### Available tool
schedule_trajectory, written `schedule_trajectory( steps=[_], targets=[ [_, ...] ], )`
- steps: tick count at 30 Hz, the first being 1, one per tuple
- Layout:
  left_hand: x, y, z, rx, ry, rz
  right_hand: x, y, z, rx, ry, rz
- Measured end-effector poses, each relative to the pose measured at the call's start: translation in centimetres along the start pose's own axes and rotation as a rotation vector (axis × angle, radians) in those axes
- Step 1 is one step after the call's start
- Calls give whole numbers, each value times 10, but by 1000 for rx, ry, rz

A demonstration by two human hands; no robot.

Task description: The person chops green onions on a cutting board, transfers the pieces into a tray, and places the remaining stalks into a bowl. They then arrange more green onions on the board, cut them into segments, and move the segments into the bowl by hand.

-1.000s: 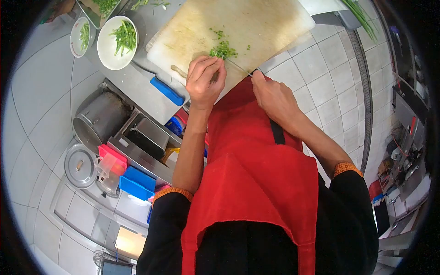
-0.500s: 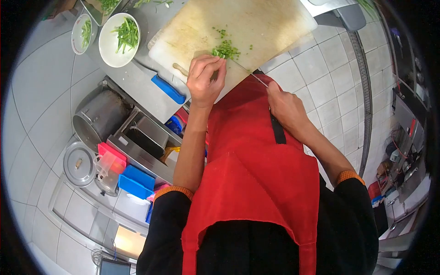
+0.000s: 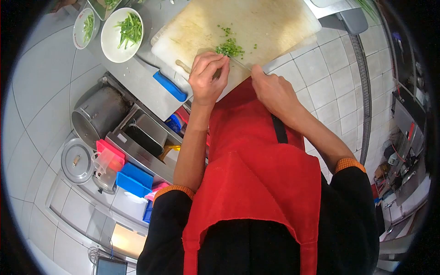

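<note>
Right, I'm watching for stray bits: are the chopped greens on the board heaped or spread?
Mostly heaped: the greens lie in one pile by the left hand, with a few bits scattered apart on the board.

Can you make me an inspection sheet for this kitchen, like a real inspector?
Surface: cutting board on a grey counter; yellowish-brown marks on the board.
Job's things: chopped greens in a small pile on the board; thin knife with its blade at the pile.
Clutter: blue-handled knife beside the board; large bowl and small bowl, both holding cut greens.
Hands: left hand curled, fingertips at the pile, grip hidden; right hand holds the thin knife.
Cables: thin looped wires at lower left.
Surroundings: metal pot, round lid, tiled floor.
</note>
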State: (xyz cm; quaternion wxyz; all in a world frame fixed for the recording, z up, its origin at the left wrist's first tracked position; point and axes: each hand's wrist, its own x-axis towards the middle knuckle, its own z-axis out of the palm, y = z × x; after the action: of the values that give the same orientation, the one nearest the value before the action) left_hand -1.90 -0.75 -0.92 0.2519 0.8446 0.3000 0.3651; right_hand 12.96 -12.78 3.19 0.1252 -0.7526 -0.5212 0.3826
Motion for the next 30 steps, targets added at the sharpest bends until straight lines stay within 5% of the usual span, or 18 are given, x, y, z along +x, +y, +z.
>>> schedule_trajectory(
  steps=[12, 30],
  targets=[
    [-3, 1, -2, 41, -1, 6, -46, 28, 11, 2, -58, 121],
    [-5, 5, -1, 36, 17, 1, 3, -8, 2, -104, 3, -23]
  ],
)
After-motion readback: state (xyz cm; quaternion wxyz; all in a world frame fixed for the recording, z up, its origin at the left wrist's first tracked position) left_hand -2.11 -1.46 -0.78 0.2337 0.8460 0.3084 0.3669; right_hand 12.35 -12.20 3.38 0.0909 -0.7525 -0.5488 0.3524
